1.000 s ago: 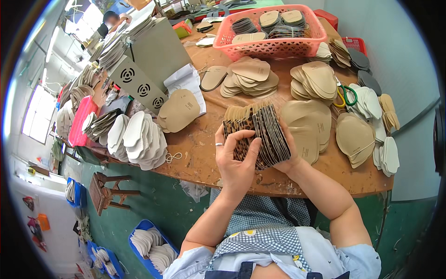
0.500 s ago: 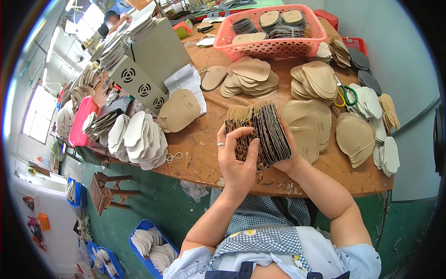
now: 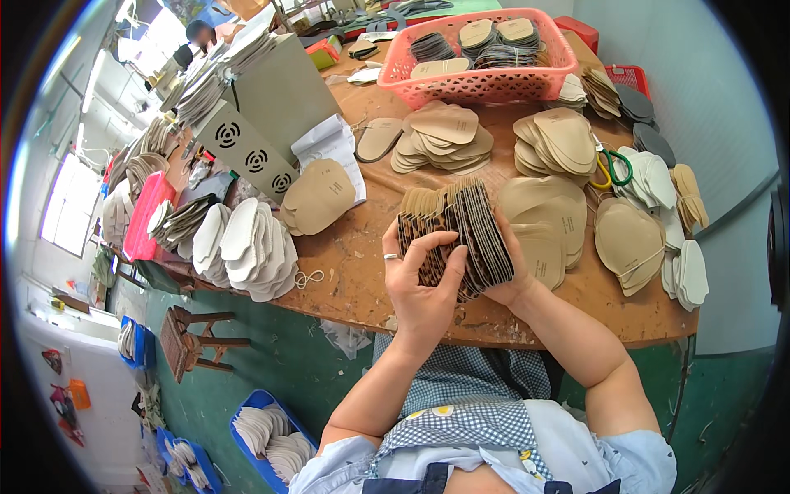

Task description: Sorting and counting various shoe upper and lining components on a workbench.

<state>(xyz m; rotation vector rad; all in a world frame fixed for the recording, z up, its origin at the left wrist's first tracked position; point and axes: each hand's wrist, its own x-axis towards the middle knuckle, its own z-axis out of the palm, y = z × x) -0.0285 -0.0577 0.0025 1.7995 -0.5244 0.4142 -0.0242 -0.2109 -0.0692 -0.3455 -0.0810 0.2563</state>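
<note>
1. I take the pink basket [image 3: 481,86] as my landmark; it sits at the far side of the brown table [image 3: 358,255], with bundled pieces inside.
2. My stack of cut pieces [image 3: 461,239] is held up on the near side of the basket, its many thin layers set on edge, beige along the top and dark-patterned on the face toward me.
3. My left hand [image 3: 422,284], a ring on one finger, grips the stack's left side; its forefinger and thumb bend over the near face with only a narrow gap between their tips.
4. My right hand [image 3: 510,284] holds the stack from the right, palm along its side; I cannot tell how its fingertips lie, as the stack hides them.
5. Just in front of the basket I see a beige pile [image 3: 444,136]; in front and to the right lie large beige pieces [image 3: 547,218] and a tied bundle [image 3: 629,243].
6. Scissors [image 3: 611,170] with green and yellow handles lie right of and nearer than the basket.
7. Left of the basket stands a grey box [image 3: 288,99], a paper sheet [image 3: 329,144] beside it; farther left and nearer me are white pieces [image 3: 251,247].
</note>
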